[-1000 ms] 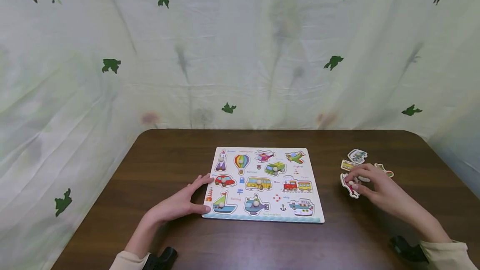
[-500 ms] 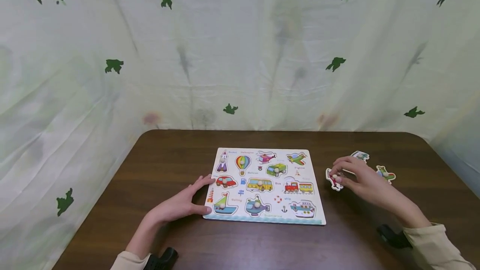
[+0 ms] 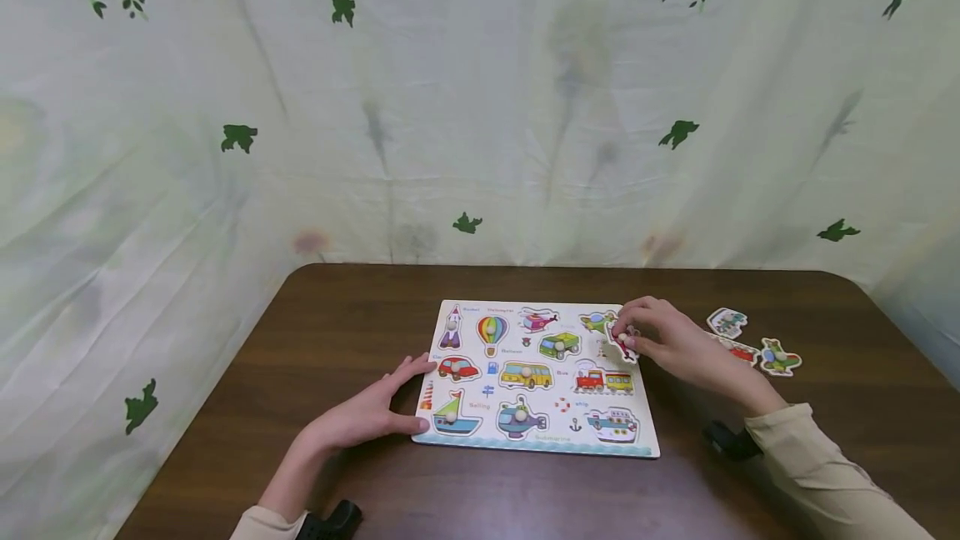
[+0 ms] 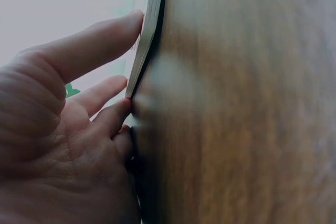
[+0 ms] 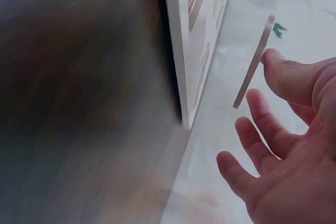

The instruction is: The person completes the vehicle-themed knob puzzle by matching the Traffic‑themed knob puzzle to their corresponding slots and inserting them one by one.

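A white knob puzzle board [image 3: 551,438] printed with vehicles lies on the table. My left hand [image 3: 369,408] rests at its left edge with thumb and fingers spread; in the left wrist view the thumb [image 4: 107,43] lies against the edge. My right hand [image 3: 678,346] pinches a puzzle piece [image 3: 619,347] with a pink-red print by its knob, over the board's upper right, close by the green plane picture [image 3: 596,322]. From the right wrist view the piece [image 5: 254,64] appears edge-on, tilted and apart from the board, the other fingers loosely bent.
Right of the board lie several loose pieces: a ship-like piece [image 3: 727,322], a red train piece [image 3: 741,352] partly behind my right hand, and a green plane piece [image 3: 781,357]. Knobbed pieces such as the yellow bus [image 3: 527,374] sit in the board. A leaf-print curtain [image 3: 510,107] hangs behind the table.
My right hand has lifted the pink-red puzzle piece from the loose pieces and carried it left over the board's right side. The left hand has stayed at the board's edge.
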A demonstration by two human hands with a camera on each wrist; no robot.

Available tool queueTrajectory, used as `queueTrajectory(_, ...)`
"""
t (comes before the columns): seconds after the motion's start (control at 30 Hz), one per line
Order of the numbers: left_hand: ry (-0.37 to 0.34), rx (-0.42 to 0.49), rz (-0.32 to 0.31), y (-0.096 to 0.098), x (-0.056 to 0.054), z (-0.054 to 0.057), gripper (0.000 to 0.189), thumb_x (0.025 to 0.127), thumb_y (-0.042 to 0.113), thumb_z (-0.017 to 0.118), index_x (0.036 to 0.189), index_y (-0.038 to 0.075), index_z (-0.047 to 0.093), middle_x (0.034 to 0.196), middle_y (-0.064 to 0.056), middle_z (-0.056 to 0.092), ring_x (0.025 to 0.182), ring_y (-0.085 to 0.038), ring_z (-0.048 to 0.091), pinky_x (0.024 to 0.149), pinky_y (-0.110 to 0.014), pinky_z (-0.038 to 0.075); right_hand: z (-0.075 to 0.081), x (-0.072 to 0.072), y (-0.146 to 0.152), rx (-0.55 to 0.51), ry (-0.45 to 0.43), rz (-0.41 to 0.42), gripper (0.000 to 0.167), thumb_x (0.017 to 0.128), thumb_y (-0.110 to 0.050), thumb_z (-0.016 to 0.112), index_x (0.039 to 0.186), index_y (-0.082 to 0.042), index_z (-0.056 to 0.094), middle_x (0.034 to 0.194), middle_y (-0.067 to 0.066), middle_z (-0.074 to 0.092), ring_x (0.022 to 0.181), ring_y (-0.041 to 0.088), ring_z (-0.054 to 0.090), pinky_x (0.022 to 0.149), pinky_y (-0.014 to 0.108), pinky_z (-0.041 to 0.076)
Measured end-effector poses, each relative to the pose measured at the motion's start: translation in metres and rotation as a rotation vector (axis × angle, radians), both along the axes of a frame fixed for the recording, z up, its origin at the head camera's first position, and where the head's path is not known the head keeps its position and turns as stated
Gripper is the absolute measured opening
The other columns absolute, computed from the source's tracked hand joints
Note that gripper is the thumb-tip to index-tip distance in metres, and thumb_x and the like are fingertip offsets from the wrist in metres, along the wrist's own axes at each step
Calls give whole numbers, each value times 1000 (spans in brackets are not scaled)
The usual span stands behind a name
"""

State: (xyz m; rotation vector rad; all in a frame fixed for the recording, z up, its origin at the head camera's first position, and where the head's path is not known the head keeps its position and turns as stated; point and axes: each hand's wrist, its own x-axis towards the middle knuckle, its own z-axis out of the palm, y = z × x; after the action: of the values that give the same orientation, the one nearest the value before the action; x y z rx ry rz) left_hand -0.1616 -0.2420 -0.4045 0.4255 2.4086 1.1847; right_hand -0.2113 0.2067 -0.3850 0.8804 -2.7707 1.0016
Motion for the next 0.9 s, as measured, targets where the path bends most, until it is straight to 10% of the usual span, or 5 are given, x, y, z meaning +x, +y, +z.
queueTrajectory(0.9,-7,-8,8,0,-1,-1,78,83,28,79,149,20,40,163,-12,15,149,-37,3,110,-63,12,-8,-50,-47,90,-64,95,26,92,5,62,95,-20,70,115,3,59,111,26,46,88,46,39)
